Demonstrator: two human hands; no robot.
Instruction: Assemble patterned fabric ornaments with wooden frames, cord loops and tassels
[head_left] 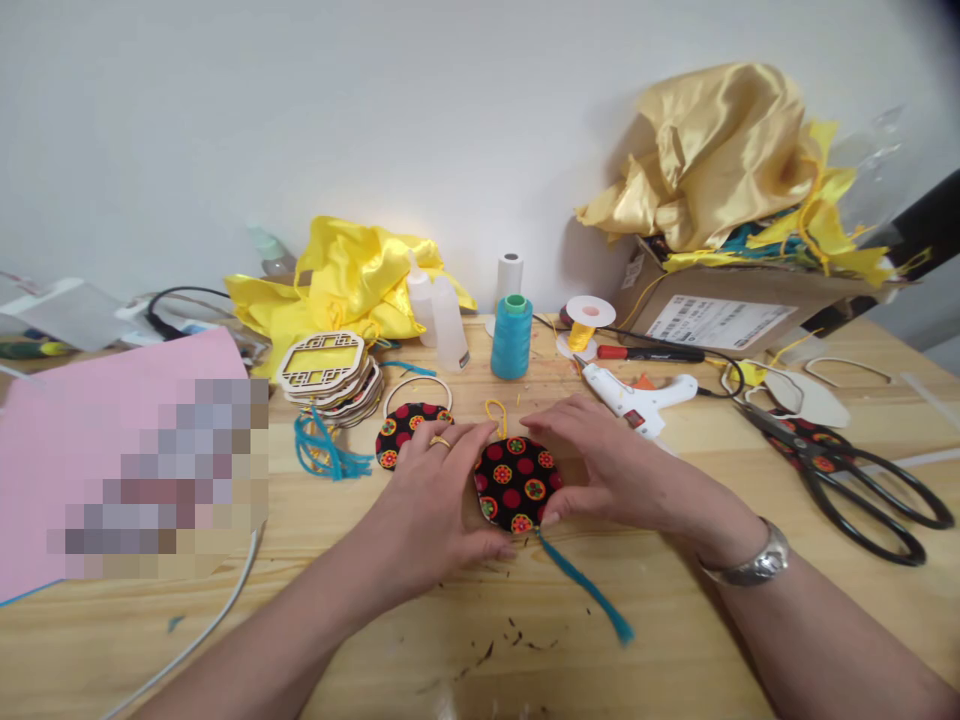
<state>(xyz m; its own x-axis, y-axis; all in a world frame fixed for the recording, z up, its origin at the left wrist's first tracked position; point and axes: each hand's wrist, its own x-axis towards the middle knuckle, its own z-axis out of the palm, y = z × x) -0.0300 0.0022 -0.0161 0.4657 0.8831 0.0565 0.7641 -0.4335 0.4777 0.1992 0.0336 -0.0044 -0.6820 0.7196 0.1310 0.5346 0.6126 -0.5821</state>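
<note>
You have a rounded black fabric ornament with red dots and orange-and-yellow flowers (519,483) between your two hands, low over the wooden surface (637,680). Your left hand (435,490), with a gold ring on it, curves round its left edge, the thumb by the bottom; your right hand (600,465) arches over the right side, thumb tip at the lower right edge. Your fingers are bent about the ornament on both sides, but you cannot tell from this view whether either hand has it pinched. A yellow cord loop (503,425) rises from its top and a teal thread tassel (585,580) trails from its bottom towards your right. Just beyond your left fingers lies a matching black floral piece (394,440), with a pale wooden ring (418,379) behind it. Farther back stands a turquoise cone of thread (511,340); a white glue gun (622,395) lies beyond your right hand, and black-handled scissors (810,452) rest farther right.
</note>
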